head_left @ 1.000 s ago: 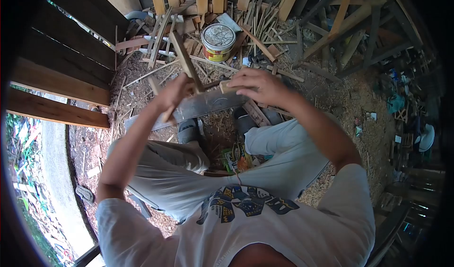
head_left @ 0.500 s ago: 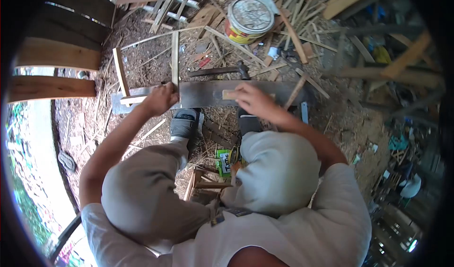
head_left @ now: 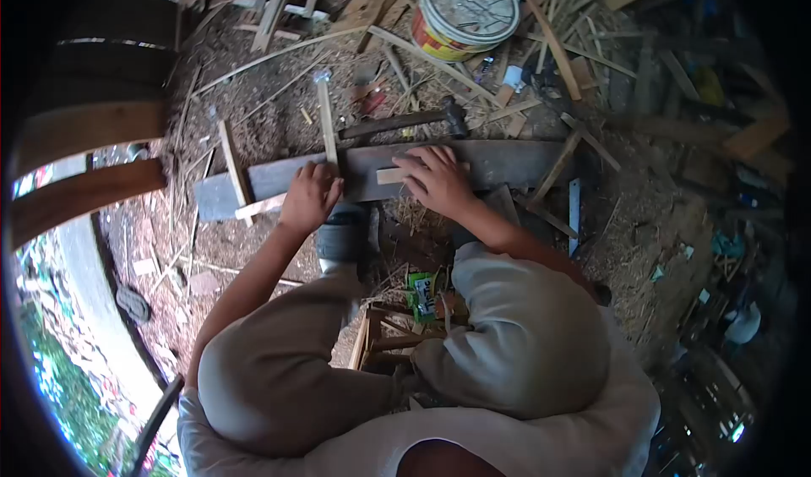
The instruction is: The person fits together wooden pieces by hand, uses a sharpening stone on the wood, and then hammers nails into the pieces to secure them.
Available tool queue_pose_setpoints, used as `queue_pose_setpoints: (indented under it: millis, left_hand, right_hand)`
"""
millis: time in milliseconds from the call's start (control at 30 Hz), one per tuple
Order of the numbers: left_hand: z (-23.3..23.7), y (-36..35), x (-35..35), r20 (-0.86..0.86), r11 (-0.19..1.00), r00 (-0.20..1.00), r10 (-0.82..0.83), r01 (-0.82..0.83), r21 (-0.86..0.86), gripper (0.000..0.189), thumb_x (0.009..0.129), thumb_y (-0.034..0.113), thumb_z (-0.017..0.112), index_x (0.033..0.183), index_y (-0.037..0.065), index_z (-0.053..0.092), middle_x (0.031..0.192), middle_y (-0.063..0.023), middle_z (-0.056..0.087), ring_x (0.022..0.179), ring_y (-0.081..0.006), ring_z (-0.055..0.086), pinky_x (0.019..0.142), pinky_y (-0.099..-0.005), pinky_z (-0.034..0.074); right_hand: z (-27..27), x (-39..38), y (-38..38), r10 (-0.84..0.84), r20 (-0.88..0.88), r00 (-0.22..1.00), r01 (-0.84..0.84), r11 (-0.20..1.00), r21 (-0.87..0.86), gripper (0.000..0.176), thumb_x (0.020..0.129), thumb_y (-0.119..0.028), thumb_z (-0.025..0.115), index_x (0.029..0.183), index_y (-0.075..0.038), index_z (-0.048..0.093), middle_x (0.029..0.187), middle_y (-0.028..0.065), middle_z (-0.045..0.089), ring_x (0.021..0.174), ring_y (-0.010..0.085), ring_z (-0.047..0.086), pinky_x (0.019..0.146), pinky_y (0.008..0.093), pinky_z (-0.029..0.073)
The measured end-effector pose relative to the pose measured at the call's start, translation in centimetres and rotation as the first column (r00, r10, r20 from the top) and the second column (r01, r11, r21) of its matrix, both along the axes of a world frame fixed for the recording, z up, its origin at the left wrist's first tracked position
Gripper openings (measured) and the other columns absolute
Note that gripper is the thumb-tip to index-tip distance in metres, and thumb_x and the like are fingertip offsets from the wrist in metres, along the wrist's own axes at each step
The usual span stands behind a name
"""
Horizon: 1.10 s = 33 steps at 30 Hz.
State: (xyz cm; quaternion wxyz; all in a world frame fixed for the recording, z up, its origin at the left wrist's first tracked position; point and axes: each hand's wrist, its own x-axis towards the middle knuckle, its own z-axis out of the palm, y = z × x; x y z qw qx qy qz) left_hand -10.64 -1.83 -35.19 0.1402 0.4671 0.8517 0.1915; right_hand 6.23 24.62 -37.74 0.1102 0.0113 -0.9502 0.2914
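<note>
Left hand (head_left: pixel 311 196): clenched on thin wooden slat (head_left: pixel 326 126).
Right hand (head_left: pixel 435 179): flat, pressing pale wooden block (head_left: pixel 389 175) onto dark grey plank (head_left: pixel 515 163).
Plank's far edge: dark-headed hammer (head_left: pixel 405 123) close.

The slat (head_left: pixel 325 122) in the left hand (head_left: pixel 308 196) is bare, pale wood, rough-sawn and matt. The small block (head_left: pixel 387 175) under the right hand (head_left: pixel 435 179) is the same light, unfinished wood. The plank (head_left: pixel 515 163) beneath them is grey, weathered wood, dull and coarse-grained. The hammer (head_left: pixel 405 122) has a dark matt metal head and a brown wooden handle. The tin (head_left: pixel 465 8) has a scuffed, pale metal lid and a glossy red and yellow printed side. The ground (head_left: pixel 262 122) is loose sawdust and wood shavings. The trousers (head_left: pixel 524 342) are pale matt cloth.
</note>
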Motion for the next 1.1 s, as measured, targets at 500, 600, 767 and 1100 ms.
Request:
queue_pose_setpoints:
  millis: [500, 600, 767, 1100]
  left_hand:
    - [2.6, 1.1, -3.6, -0.084, 0.966, 0.976, 0.201, -0.212, -0.147, 0.032, 0.099, 0.033, 0.064, 0.107, 0.002, 0.064, 0.103, -0.0211, 0.062, 0.101, -0.0407, 0.061, 0.088, -0.0502, 0.049]
    - [4.4, 2.9, -4.5, -0.172, 0.973, 0.961, 0.218, -0.227, -0.032, 0.031, 0.098, 0.034, 0.064, 0.106, 0.005, 0.066, 0.104, -0.0181, 0.064, 0.101, -0.0391, 0.062, 0.089, -0.0493, 0.049]
    - [8.3, 9.0, -6.8, -0.047, 0.962, 0.999, -0.012, 0.025, 0.273, 0.021, 0.095, 0.022, 0.067, 0.105, 0.004, 0.067, 0.104, -0.0162, 0.065, 0.099, -0.0389, 0.062, 0.088, -0.0477, 0.049]
    - [9.7, 30.2, -11.7, -0.307, 0.785, 0.897, -0.317, 0.43, 0.447, 0.015, 0.089, 0.011, 0.07, 0.103, 0.006, 0.069, 0.101, -0.0124, 0.067, 0.092, -0.0346, 0.066, 0.082, -0.0458, 0.054]
  right_hand:
    - [-2.8, -11.7, 3.5, -0.232, 0.688, 0.688, 0.338, 0.941, -0.021, 0.062, 0.102, -0.066, 0.037, 0.116, -0.015, 0.07, 0.099, 0.0183, 0.075, 0.1, 0.0409, 0.071, 0.09, 0.0528, 0.054]
    - [-2.3, -11.3, 5.3, -0.233, 0.733, 0.639, 0.581, 0.77, -0.262, 0.057, 0.102, -0.062, 0.044, 0.113, -0.014, 0.072, 0.092, 0.0155, 0.074, 0.092, 0.0359, 0.073, 0.083, 0.0469, 0.055]
    - [2.6, -5.7, 11.9, -0.033, 0.776, 0.63, 0.549, -0.688, -0.475, 0.021, 0.101, -0.029, 0.065, 0.112, -0.011, 0.063, 0.108, 0.0125, 0.061, 0.084, 0.0219, 0.069, 0.066, 0.0309, 0.054]
    - [7.2, 4.3, 10.0, -0.056, 0.575, 0.816, 0.516, -0.374, -0.77, 0.022, 0.093, 0.004, 0.057, 0.103, -0.013, 0.048, 0.103, 0.0058, 0.054, 0.065, 0.0106, 0.056, 0.054, 0.0278, 0.047]
